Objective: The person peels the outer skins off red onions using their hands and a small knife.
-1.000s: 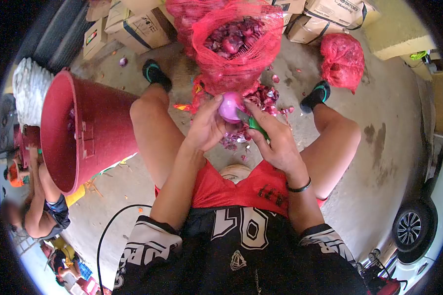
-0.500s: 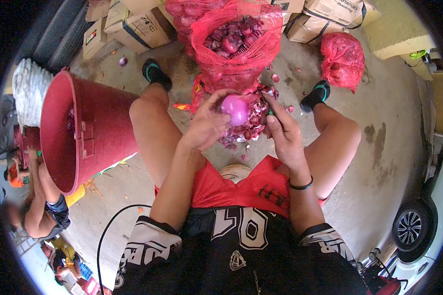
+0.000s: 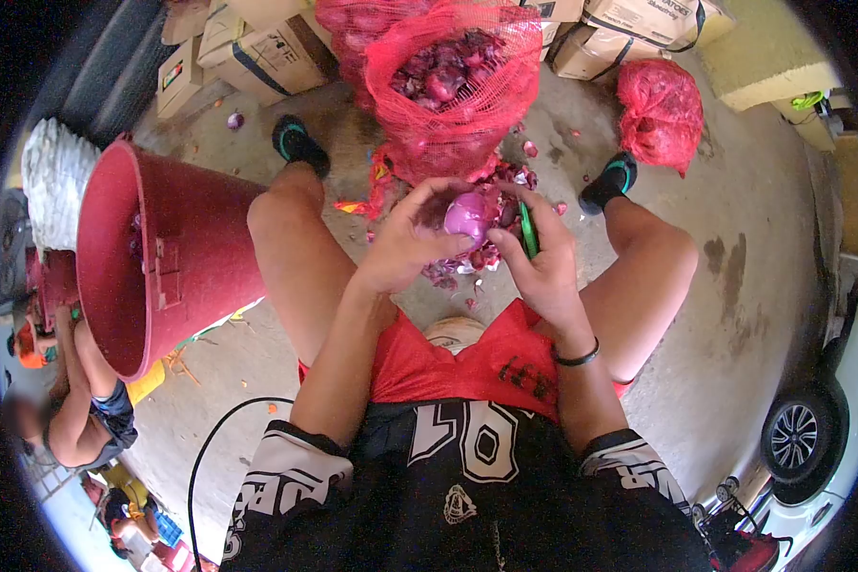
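View: looking down from the head of a seated person, over a black jersey and red shorts, with bare knees spread to left and right.
Left hand (image 3: pixel 405 243): raised between the knees, fingers curled around a peeled onion (image 3: pixel 469 215), thumb arched over its far side.
Onion: glossy pink-purple, held in the air at the centre of the scene, above a pile of peelings (image 3: pixel 486 243) on the floor.
Right hand (image 3: pixel 541 262): just right of the onion, fingers closed around a green-handled knife (image 3: pixel 528 229); the thumb tip touches the onion's right side. The blade is hidden, so its position cannot be told.
Peelings: purple skins heaped on the concrete floor (image 3: pixel 753 286) between the feet.
Open sack (image 3: pixel 453 91): red mesh, far centre, just beyond the peelings, full of unpeeled purple onions.
Small sack (image 3: pixel 663 110): red mesh, tied shut, far right on the floor.
Tub (image 3: pixel 172 257): large, dark red, tilted on its side at the left, beside the left knee.
Boxes (image 3: pixel 267 52): cardboard cartons along the far edge.
Feet: black socks with teal trim, one either side of the open sack.
Other people: at the near left edge, small and partly cut off.
Car (image 3: pixel 810 448): white, wheel showing, near right edge.
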`<state>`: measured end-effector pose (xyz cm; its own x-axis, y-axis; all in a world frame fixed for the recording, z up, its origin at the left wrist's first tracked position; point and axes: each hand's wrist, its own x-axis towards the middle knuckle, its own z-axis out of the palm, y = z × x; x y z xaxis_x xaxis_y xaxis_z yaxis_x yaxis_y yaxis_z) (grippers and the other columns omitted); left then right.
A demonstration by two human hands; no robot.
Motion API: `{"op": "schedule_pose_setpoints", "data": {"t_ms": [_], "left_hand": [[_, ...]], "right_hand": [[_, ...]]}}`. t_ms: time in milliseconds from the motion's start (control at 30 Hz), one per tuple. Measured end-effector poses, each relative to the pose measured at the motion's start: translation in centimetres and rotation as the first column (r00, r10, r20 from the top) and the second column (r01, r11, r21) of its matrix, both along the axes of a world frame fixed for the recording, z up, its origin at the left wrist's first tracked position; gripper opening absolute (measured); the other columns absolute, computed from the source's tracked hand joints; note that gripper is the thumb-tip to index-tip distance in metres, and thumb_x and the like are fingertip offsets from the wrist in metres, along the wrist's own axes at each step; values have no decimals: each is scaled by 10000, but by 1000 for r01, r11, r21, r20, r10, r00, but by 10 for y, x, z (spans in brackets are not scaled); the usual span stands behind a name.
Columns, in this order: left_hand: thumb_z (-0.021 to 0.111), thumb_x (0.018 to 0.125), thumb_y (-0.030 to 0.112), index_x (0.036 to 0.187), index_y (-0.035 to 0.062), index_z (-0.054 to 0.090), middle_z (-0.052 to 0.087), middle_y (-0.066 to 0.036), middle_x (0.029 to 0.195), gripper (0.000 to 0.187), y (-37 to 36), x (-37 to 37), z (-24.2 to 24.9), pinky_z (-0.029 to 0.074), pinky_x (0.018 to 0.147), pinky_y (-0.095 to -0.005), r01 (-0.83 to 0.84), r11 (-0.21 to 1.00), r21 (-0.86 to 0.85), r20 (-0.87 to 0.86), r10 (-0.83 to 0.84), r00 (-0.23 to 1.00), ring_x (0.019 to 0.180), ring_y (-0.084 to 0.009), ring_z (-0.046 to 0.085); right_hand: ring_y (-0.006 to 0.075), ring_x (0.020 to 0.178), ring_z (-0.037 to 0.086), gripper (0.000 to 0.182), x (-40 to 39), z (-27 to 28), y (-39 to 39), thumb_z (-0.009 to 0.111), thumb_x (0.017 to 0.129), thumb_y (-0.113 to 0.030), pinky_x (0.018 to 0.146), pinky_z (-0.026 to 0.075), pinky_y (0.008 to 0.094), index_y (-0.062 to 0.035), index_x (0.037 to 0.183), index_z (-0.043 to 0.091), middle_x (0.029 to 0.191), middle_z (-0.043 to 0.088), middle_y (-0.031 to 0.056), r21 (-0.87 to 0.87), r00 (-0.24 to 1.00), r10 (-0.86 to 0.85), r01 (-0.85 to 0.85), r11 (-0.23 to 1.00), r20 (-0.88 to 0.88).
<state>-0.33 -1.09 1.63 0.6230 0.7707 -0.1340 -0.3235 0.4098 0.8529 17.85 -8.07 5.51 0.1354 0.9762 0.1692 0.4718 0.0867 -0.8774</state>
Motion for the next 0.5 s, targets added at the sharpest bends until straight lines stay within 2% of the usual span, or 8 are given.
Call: {"op": "schedule_pose_setpoints", "data": {"t_ms": [100,200,300,400,500], "left_hand": [[747,727,-44,1329,39,449,508,-90,1306,677,-1,0,0,491,972,-362,50,998,39,-7,-50,999,1165,-216,545],[757,719,-45,1323,41,454,511,-76,1292,682,-1,1,5,488,977,-357,85,996,16,21,-85,996,1182,-202,529],[749,730,-56,1319,43,451,514,-56,1263,667,-5,1,12,500,953,-335,111,993,-29,40,-110,993,1178,-179,517],[757,726,-43,1327,47,439,502,-58,1272,686,-6,1,10,499,958,-339,128,991,-29,78,-125,989,1180,-178,515],[762,719,-41,1338,53,422,490,-69,1290,712,-4,4,9,487,968,-344,143,990,-8,90,-141,986,1185,-186,516]], "right_hand": [[307,781,611,206,4,-11,3,651,868,-74,700,483,370,28,1015,549,910,606,172,41,998,6,-9,999,55],[272,682,586,160,3,-8,3,623,897,-82,628,464,365,12,978,521,805,589,144,-68,994,-57,51,996,-88],[221,679,584,144,2,-14,4,585,935,-100,623,464,344,3,1009,516,758,582,122,-16,983,-121,120,993,-140],[58,612,447,184,0,-15,4,516,997,-185,535,374,222,-8,1048,512,729,510,-9,-44,957,-170,165,985,-235],[44,610,435,179,6,-19,3,518,997,-189,528,362,209,-17,1045,518,735,511,-24,-80,896,-177,158,984,-407]]}}
